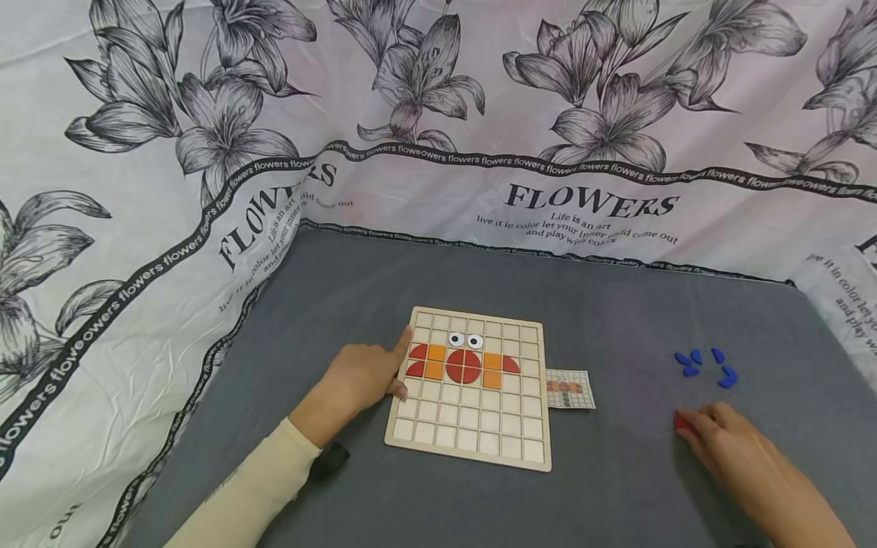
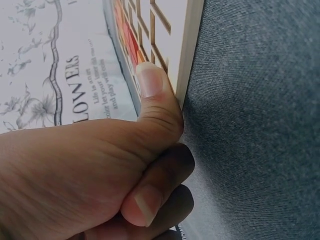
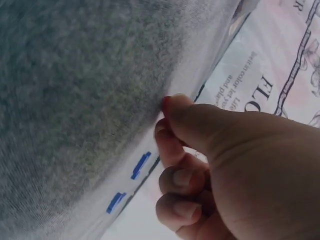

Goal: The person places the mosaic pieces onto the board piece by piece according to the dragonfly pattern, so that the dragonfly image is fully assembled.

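A wooden grid board (image 1: 469,449) lies on the grey table. Red quarter-circle pieces (image 1: 462,367), orange squares (image 1: 492,361) and two eye pieces (image 1: 474,342) sit in its cells. My left hand (image 1: 359,374) holds the board's left edge, the index finger stretched along it. In the left wrist view, the thumb (image 2: 152,85) lies over the rim and the other visible fingers are curled below. Right of the board, my right hand (image 1: 729,441) pinches a small red piece (image 1: 680,421) between thumb and fingertips, close over the table; fingers mostly hide it.
Several blue pieces (image 1: 691,371) lie loose beyond my right hand. A small printed pattern card (image 1: 574,390) lies against the board's right edge. Floral cloth (image 1: 425,183) rises behind and to the left of the table.
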